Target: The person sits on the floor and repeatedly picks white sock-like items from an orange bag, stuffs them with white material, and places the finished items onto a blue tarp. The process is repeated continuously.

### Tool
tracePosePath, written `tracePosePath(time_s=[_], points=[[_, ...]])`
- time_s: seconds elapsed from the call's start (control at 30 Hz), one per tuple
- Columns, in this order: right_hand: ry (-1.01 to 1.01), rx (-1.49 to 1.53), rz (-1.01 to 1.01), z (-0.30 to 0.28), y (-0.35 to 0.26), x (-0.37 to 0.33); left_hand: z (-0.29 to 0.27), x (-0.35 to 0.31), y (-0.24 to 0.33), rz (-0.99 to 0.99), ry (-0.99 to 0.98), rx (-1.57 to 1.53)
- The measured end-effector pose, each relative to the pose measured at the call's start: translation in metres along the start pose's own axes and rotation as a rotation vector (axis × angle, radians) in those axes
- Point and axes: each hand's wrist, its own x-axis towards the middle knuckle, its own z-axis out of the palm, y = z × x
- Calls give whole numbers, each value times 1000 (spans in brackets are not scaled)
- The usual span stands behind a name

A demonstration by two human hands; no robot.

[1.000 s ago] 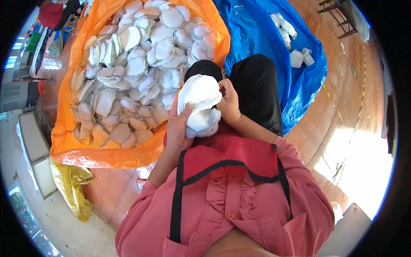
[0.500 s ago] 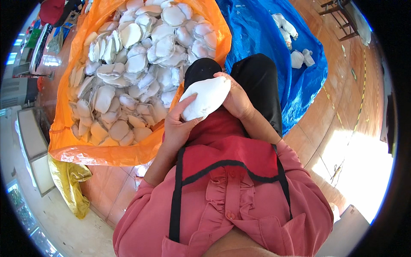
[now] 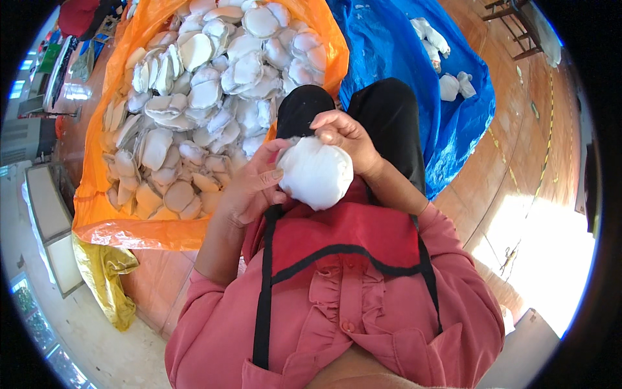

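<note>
Fingers of both hands curl around a round white pad [image 3: 315,172] held over the lap, just above picture centre. The left hand [image 3: 249,185], at 9 o'clock of the pad, cups its side with fingers pressed together and the thumb tip on the fabric. The right hand [image 3: 345,139], at 1 o'clock of the pad, bends over its top edge, fingertips pinching the rim.

Nearest the camera, at 6 o'clock, is the person's pink shirt [image 3: 363,311] under a red apron with black straps [image 3: 343,233]. Black trousers [image 3: 389,117] show past the hands at 12 o'clock.

Farther off, from 9 to 12 o'clock, an orange plastic sheet [image 3: 116,227] holds a heap of white pads [image 3: 194,110]. A yellow bag [image 3: 107,279] lies crumpled at 8 o'clock. At 1 o'clock a blue sheet [image 3: 402,52] carries a few white pieces [image 3: 453,84] on the wooden floor [image 3: 518,162].
</note>
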Motion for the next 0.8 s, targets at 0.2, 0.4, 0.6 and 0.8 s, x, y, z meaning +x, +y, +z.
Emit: tracePosePath(time_s=[0.2,0.4,0.6,0.8], points=[[43,-98,1,23,25,0,18,22,-27,40,1,-60],[317,-115,109,27,5,17,22,25,-28,61,20,-56],[307,66,88,20,18,17,24,27,-38,131,-67,-172],[193,-8,25,18,23,24,21,23,-40,249,7,-221]])
